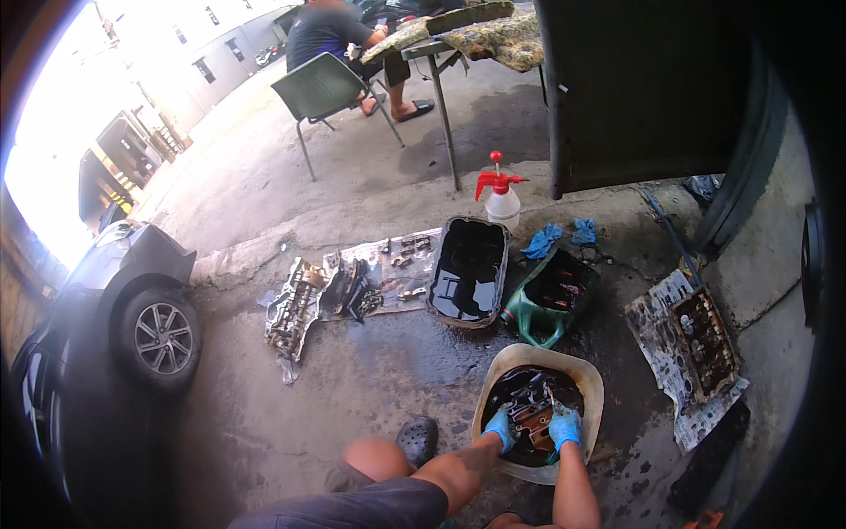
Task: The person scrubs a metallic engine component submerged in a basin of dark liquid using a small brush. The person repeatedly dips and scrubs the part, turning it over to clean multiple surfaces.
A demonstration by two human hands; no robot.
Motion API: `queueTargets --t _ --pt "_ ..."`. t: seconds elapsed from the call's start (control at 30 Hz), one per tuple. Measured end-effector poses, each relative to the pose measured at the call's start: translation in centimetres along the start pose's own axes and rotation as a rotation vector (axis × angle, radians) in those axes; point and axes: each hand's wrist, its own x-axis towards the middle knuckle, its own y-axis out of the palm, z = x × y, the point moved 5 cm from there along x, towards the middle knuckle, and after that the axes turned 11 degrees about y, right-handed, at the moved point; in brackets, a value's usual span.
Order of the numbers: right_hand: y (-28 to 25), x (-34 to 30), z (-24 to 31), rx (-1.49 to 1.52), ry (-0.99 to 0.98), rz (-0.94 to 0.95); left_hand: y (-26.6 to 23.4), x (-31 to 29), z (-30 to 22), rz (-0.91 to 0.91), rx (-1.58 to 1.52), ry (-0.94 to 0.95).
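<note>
Both my hands wear blue gloves and reach into a pale plastic basin [589,375] of dark, oily liquid. A brownish metal engine part [534,427] lies between them, partly in the liquid, with greyer metal pieces behind it. My left hand [500,428] has its fingers closed on the left edge of the engine part. On the other side, my right hand [565,427] is closed around something slim and light-tipped that sticks up from its fingers. Its kind is too small to make out.
Beyond the basin stand a cut-open green jug [526,316], a black tub [502,264] of dark liquid and a red-topped spray bottle [502,205]. Engine parts [293,310] lie left; a cylinder head [705,344] rests on newspaper at right. A car [106,353] stands far left; a person sits beyond.
</note>
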Motion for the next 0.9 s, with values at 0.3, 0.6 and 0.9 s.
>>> queueTargets --t 0.3,0.6,0.9 --pt "-0.3 0.3 -1.8 0.150 -0.006 -0.029 3.4 -2.6 -0.2 0.011 0.247 -0.080" --pt "0.3 0.4 -1.9 -0.118 -0.135 0.075 2.3 -3.3 2.4 -0.031 0.122 -0.150" --pt "0.0 -1.0 -0.2 0.172 0.045 0.089 -0.1 -2.2 2.0 -0.178 0.179 -0.074"
